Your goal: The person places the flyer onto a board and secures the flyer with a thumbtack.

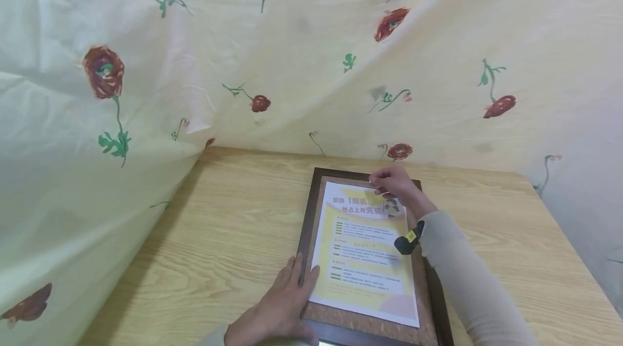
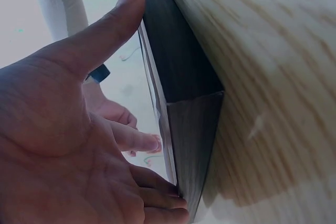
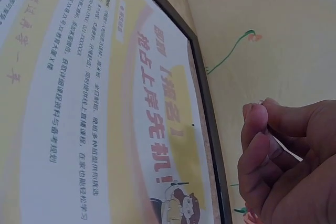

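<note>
A framed cork board [image 1: 370, 320] lies on the wooden table, with a yellow and white printed poster [image 1: 365, 259] on it. My left hand [image 1: 284, 303] rests at the board's lower left edge, fingers straight, thumb over the frame. In the left wrist view the left hand [image 2: 68, 129] touches the dark frame's side [image 2: 191, 140]. Above the poster's top edge, my right hand [image 1: 396, 186] pinches a tiny whitish thing [image 3: 260, 102] between thumb and forefinger; its kind is too small to tell. The right hand [image 3: 289, 166] is apart from the paper.
Wooden tabletop [image 1: 219, 216] extends on both sides of the board. A cream cloth with red flowers [image 1: 292, 65] hangs behind the table and along its left side. A black device with a yellow label [image 1: 410, 238] sits on the right wrist.
</note>
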Tool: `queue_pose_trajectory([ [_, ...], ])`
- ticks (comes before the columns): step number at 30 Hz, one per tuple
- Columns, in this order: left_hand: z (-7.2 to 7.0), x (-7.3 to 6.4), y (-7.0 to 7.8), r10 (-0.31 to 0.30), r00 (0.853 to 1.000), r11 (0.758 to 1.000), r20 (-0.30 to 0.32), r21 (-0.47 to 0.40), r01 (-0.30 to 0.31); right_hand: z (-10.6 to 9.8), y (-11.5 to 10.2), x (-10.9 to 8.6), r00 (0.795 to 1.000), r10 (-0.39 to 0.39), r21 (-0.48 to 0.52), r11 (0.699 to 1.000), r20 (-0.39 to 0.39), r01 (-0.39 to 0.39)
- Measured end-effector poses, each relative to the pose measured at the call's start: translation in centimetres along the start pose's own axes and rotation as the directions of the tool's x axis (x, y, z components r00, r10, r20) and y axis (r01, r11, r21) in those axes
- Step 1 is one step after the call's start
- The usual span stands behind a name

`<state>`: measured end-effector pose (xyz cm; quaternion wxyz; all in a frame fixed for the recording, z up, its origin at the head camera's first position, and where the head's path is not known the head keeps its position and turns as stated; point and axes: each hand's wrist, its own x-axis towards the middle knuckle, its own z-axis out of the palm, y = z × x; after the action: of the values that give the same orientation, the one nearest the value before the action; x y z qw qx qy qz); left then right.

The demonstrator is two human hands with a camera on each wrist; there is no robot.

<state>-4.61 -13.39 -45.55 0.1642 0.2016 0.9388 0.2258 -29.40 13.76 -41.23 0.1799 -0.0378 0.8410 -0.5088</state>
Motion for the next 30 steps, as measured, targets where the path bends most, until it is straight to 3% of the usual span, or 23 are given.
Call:
queue_pose_trajectory([
  [14,0.3,0.2,-0.2,-0.009,1.0,1.0,0.017,-0.012,0.01,0.9,0.7,0.9,0.996,0.089,0.013,0.996,0.009,-0.089],
  [30,0.2,0.3,-0.3,0.004,1.0,1.0,0.001,-0.015,-0.004,2.2,1.9,2.9,0.995,0.091,-0.21,0.973,-0.05,-0.1],
])
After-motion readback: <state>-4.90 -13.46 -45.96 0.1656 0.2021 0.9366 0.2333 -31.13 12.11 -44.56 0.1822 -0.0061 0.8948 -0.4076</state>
